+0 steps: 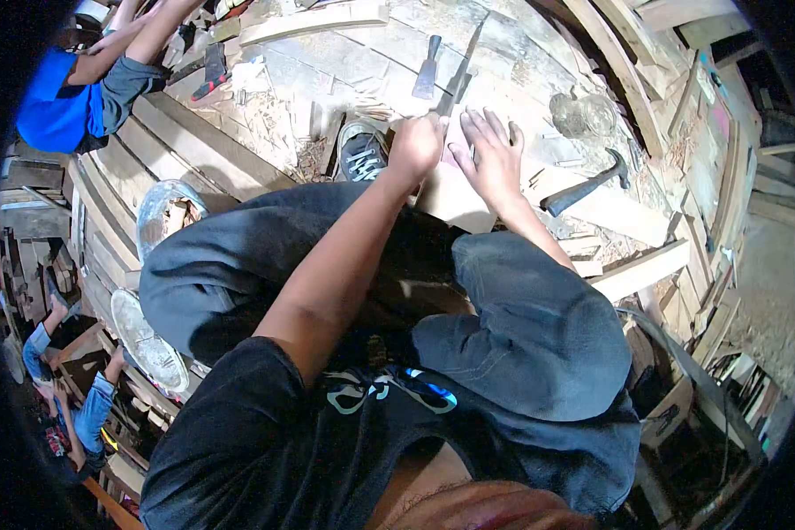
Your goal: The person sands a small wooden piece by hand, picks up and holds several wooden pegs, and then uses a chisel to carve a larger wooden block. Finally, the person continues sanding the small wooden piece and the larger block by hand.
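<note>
My left hand [417, 146] is closed in a fist at the near end of a long, narrow dark blade [473, 46], which points away from me. Just to its right, my right hand [490, 155] lies with its fingers spread over a pale board [455, 199], holding nothing. The blade's grip is hidden inside my left fist. Beyond the hands lies a flat tool with a dark handle [428, 69]. A claw hammer [583, 187] rests to the right of my right hand.
My shoe [360, 152] is left of my left hand. Wooden beams [185, 146] lie at the left, near a round container [170, 212] of wood scraps. A clear bag-like object [583, 115] sits at the right. Other people [57, 106] are seated at the left.
</note>
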`<action>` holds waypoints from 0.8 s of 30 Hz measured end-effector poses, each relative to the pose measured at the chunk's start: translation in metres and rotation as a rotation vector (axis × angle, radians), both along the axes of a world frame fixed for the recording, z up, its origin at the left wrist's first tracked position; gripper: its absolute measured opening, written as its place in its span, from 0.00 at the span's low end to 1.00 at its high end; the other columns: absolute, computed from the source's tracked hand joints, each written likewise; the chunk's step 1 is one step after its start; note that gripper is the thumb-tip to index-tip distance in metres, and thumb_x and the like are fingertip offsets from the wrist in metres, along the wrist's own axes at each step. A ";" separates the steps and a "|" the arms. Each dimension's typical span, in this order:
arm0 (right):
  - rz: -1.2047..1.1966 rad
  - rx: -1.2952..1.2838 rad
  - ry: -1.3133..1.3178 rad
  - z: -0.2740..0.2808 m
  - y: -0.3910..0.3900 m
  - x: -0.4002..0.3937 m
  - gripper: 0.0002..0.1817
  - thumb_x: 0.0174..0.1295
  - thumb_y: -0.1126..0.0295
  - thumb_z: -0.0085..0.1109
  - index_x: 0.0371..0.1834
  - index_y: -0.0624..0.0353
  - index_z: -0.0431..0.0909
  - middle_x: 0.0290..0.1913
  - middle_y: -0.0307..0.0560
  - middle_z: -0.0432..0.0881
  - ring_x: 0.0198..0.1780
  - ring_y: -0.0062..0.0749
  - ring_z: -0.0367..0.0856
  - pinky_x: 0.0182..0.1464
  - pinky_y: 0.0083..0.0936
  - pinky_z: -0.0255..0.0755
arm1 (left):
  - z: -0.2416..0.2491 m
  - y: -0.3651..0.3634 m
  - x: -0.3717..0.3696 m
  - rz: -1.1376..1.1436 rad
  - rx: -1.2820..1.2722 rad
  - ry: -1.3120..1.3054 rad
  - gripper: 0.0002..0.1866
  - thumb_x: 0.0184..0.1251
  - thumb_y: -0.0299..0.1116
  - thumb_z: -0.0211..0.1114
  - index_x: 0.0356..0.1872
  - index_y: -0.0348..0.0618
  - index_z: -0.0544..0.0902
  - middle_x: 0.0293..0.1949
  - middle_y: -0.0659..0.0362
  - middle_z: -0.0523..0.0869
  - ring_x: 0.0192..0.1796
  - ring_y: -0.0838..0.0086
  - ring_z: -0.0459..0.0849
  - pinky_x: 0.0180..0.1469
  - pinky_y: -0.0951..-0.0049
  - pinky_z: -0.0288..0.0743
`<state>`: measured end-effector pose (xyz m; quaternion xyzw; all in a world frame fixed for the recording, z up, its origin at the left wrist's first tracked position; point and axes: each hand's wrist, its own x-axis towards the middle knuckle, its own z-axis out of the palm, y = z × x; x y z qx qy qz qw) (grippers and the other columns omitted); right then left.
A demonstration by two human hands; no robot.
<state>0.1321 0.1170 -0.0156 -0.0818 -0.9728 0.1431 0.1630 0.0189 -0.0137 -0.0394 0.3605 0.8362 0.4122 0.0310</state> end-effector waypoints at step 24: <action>0.005 0.001 -0.019 0.000 0.000 -0.001 0.29 0.62 0.53 0.64 0.63 0.56 0.78 0.69 0.45 0.75 0.73 0.45 0.67 0.72 0.58 0.49 | -0.005 -0.002 -0.002 0.011 -0.048 -0.237 0.13 0.71 0.35 0.58 0.34 0.35 0.82 0.32 0.38 0.83 0.38 0.41 0.83 0.41 0.53 0.75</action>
